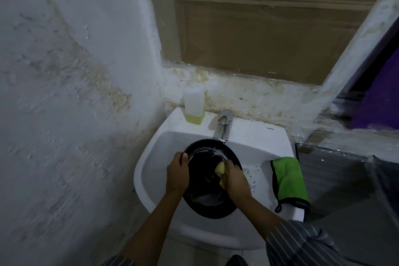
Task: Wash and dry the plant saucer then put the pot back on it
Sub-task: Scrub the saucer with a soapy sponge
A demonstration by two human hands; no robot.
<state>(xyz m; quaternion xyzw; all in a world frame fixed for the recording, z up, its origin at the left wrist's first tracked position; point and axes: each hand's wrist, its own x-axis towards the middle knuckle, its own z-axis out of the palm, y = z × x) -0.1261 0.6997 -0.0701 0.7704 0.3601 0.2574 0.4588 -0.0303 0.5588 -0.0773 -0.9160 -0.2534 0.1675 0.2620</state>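
Observation:
A round black plant saucer (pixel 205 205) lies tilted in the white sink basin (pixel 151 170), below the tap. My left hand (pixel 177 176) grips its left rim. Pressed against the saucer's inner face, my right hand (pixel 235 180) is closed around a yellow sponge (pixel 220 168). White suds streak the saucer's upper part. No pot is in view.
A chrome tap (pixel 223 125) stands at the back of the sink. A clear bottle (pixel 193 103) with a little yellow liquid sits at the back left corner. A green cloth (pixel 289 179) lies on the sink's right ledge. A stained wall runs close on the left.

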